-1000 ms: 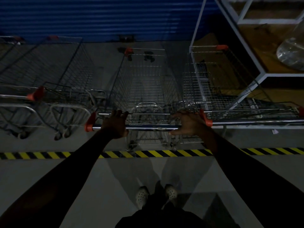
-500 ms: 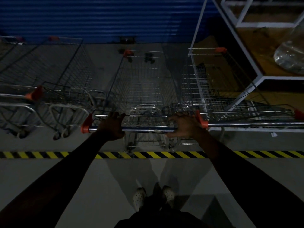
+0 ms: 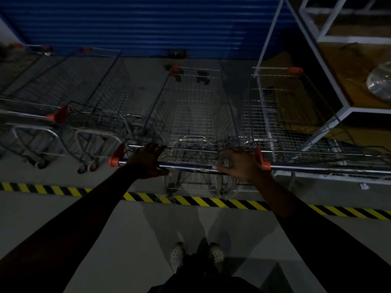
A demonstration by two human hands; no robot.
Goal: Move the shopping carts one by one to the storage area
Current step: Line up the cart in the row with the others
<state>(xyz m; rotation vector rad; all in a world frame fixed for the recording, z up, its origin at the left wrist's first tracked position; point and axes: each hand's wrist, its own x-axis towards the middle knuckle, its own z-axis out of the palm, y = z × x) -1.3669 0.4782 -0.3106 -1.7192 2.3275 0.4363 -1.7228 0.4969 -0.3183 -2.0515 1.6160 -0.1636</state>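
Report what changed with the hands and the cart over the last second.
Both hands loosened. Half a second ago the left hand and the right hand were curled on the handle of the middle cart. Now their fingers are spread and seem only to rest on it. The cart itself stayed parked just beyond the striped floor tape.
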